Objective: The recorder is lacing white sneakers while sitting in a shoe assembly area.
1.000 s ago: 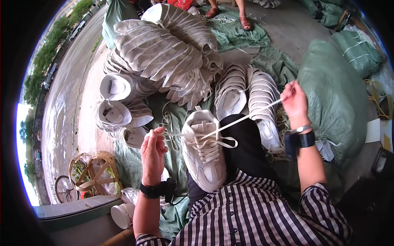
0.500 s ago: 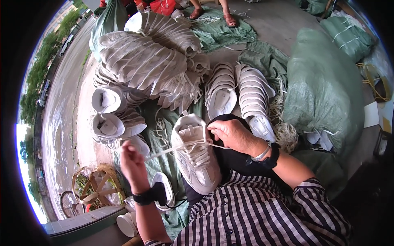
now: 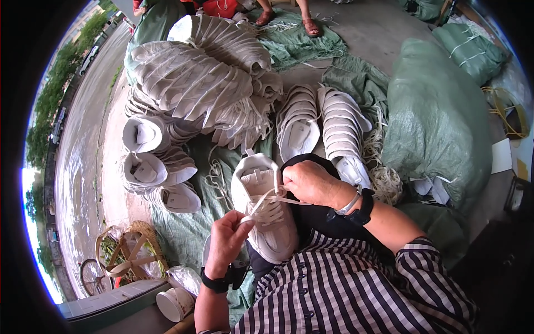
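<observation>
Shoe (image 3: pixel 272 236) on dark-trousered thigh (image 3: pixel 312 220), toe toward 6 o'clock; probably propped there so both hands are free. Left hand (image 3: pixel 227 238), at shoe's 8 o'clock: narrow grip, thumb and finger pinching lace (image 3: pixel 259 204). Right hand (image 3: pixel 312 182), at 2: curled grip on lace, fingertips partly hidden. Shoe-upper pile (image 3: pixel 192 80) at 11, lace tangle (image 3: pixel 387 186) at 3, bulky green sack (image 3: pixel 442 133) at 2, likely limiting right-side reach.

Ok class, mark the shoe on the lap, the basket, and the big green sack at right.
Shoe (image 3: pixel 271 215): head view, its laced middle.
Basket (image 3: pixel 155 241): head view, its woven wall.
Green sack (image 3: pixel 439 125): head view, its bulging side.
</observation>
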### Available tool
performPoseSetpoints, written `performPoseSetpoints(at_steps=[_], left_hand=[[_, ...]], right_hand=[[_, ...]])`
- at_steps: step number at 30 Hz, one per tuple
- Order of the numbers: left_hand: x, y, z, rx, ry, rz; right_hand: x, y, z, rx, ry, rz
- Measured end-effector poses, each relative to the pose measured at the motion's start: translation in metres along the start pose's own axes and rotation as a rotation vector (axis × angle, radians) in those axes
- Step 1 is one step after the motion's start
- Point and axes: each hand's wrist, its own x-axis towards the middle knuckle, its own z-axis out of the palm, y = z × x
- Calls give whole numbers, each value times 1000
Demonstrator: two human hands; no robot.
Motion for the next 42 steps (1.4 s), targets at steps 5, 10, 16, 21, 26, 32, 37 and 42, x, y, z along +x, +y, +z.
performPoseSetpoints(at_steps=[5, 10, 16, 21, 26, 32, 37, 42], left_hand=[[4, 5, -29, -252, 239, 103], [12, 27, -68, -612, 283, 230], [29, 60, -101, -810, 421, 445], [48, 35, -58, -235, 481, 343], [49, -5, -5, -121, 268, 301], [30, -16, -4, -172, 113, 48], [28, -10, -4, -32, 117, 215], [31, -11, 1, -14, 142, 206]], right_hand=[[1, -5, 0, 123, 30, 105], [0, -4, 14, -37, 199, -27], [0, 1, 14, 112, 142, -57], [9, -3, 10, -16, 127, -128], [5, 2, -1, 405, -224, 215], [16, -14, -12, -216, -46, -226], [39, -18, -19, -456, -235, -256], [48, -20, 11, -474, -108, -275]])
